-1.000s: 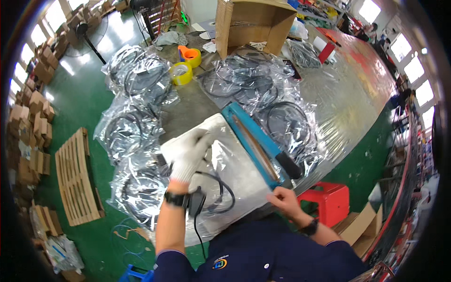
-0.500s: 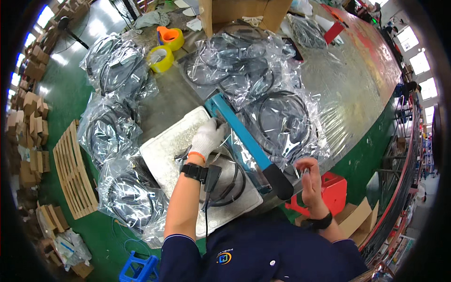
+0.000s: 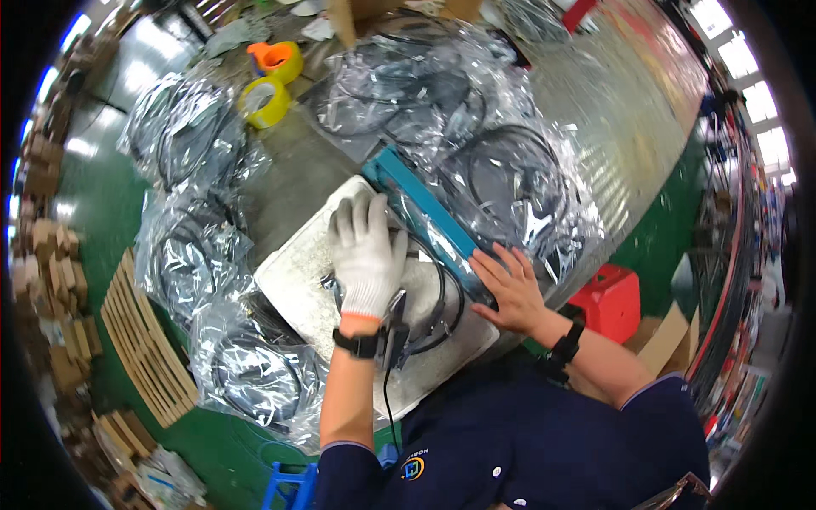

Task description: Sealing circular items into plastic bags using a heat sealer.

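My left hand, in a white knit glove with grey fingertips, lies flat with its fingers stretched over a coiled black cable in a clear bag. The cable rests on a white foam block. Bare and spread, my right hand presses flat on the near end of a long teal bag sealer, covering its black handle. The sealer's arm is down, and the cable's bag reaches to its edge. A small black device with a cord sits at my left wrist.
Bagged cable coils lie along the left and beyond the sealer. Yellow tape rolls stand at the far left of the table. A red stool, a blue stool and a wooden pallet are on the floor.
My right hand has come from beside the sealer's handle onto it, and the arm is now pressed down. My left hand has flattened over the bagged cable. The view has shifted slightly.
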Demonstrator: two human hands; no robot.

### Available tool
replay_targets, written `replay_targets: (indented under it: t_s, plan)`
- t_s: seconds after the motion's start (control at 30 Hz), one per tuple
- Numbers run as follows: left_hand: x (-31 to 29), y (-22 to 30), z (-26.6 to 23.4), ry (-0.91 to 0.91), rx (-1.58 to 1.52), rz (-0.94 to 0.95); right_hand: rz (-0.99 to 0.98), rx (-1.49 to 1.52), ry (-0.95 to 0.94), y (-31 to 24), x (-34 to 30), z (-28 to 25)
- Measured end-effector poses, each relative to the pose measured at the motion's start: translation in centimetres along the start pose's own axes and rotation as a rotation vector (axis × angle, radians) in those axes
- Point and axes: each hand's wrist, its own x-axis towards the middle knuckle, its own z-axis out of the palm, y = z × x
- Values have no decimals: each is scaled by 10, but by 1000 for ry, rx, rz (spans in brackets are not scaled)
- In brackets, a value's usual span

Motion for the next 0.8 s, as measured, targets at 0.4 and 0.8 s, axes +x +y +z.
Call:
replay_targets:
  t_s: [0.4,0.8]
  plan:
    - [-125,8,-22,-234,-188,105,-12,-35,45,-3,0,0]
    - [-134,5,-17,-212,-172,149,-9,-55,82,-4,-3,6]
